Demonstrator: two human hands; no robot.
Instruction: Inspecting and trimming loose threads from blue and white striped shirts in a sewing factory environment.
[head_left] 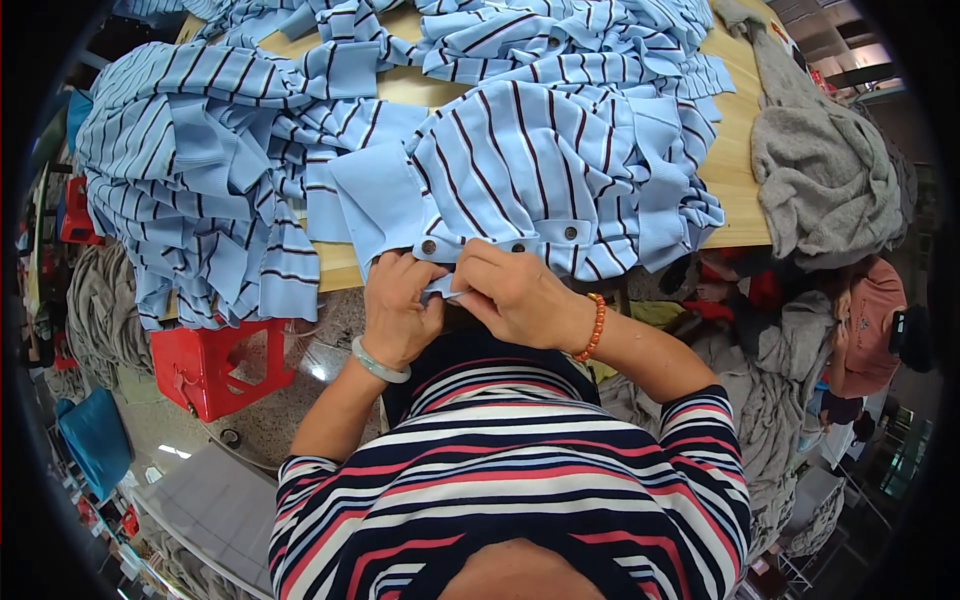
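Observation:
A light blue knit cardigan (505,165) with dark and white stripes lies over the table's near edge. Several dark buttons run along its placket (470,240), and its wide plain ribbed band points left. My left hand (400,308) is closed, pinching the cardigan's edge just below the placket. Close beside it on the right, my right hand (515,295) grips the same edge between thumb and fingers. A small fold of blue fabric shows between the two hands. My fingers partly cover a button, and the fingertips' exact hold is hidden.
Matching striped knitwear is heaped at the left (200,170) and along the back (560,35) of the wooden table (738,150). Grey knitwear (825,160) drapes over its right end. A red plastic stool (215,370) stands below left. At the far right is another person (870,320).

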